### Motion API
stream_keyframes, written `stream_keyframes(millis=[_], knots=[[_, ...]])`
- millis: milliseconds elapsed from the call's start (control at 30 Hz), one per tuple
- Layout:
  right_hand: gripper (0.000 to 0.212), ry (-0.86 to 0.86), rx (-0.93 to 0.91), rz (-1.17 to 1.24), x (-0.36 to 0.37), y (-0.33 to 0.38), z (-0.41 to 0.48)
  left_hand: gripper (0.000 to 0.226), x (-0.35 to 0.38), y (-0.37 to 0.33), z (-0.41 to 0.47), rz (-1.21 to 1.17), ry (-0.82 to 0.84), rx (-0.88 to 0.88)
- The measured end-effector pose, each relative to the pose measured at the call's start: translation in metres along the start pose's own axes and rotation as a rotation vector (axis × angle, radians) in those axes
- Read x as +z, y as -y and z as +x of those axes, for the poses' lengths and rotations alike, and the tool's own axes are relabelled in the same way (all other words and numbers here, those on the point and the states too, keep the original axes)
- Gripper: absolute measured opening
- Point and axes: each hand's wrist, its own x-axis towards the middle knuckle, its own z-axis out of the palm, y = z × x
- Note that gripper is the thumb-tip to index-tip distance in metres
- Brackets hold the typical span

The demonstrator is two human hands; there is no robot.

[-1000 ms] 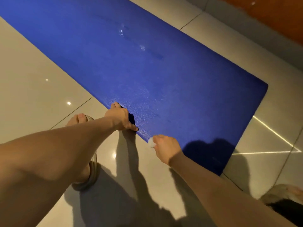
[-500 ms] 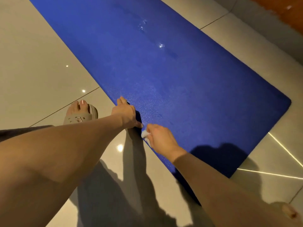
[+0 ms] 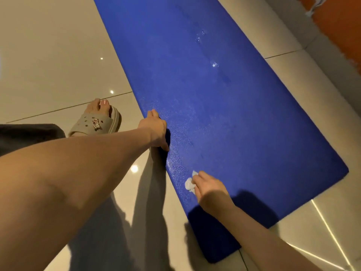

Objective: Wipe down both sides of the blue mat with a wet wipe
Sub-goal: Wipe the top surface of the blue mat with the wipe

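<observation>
The blue mat (image 3: pixel 224 98) lies flat on the tiled floor, running from the top of the view to the lower right. My left hand (image 3: pixel 155 130) grips its near long edge, fingers curled under and thumb on top, lifting the edge slightly. My right hand (image 3: pixel 207 186) holds a crumpled white wet wipe (image 3: pixel 189 183) pressed on the mat's surface close to that same edge, further toward the mat's near end. Wet streaks glisten on the mat near its middle.
My left foot in a beige slipper (image 3: pixel 97 122) stands on the glossy tile floor (image 3: pixel 48 65) just left of the mat. A wall base and an orange wall (image 3: pixel 340 26) run along the far right. Shadows of my arms fall on the floor below.
My right hand with the wipe has slid along the mat's edge away from my left hand, toward the near end. The camera has shifted, and my left hand keeps its grip.
</observation>
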Motion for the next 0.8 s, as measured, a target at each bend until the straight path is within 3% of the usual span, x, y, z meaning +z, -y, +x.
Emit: stream_keyframes(millis=[67,300,400,600,700,800], knots=[[0.013,0.039,-0.008,-0.046,-0.004,0.011,0.032,0.101,0.005,0.001,-0.001,-0.03,-0.015,-0.014],[0.013,-0.109,0.062,-0.036,-0.018,0.032,0.13,0.111,0.017,-0.002,-0.002,-0.08,-0.039,-0.077],[0.011,-0.121,0.021,-0.018,-0.024,0.025,0.106,0.107,0.012,-0.005,-0.003,-0.085,-0.02,-0.101],[0.01,0.018,-0.1,-0.037,-0.014,-0.028,-0.01,0.097,0.006,-0.011,-0.003,-0.083,-0.009,-0.107],[0.02,-0.01,-0.211,-0.105,-0.014,-0.033,0.005,0.096,0.007,-0.011,-0.005,-0.096,-0.02,-0.118],[0.009,-0.123,-0.167,-0.102,-0.017,-0.02,0.063,0.098,0.01,-0.01,-0.004,-0.104,-0.025,-0.127]])
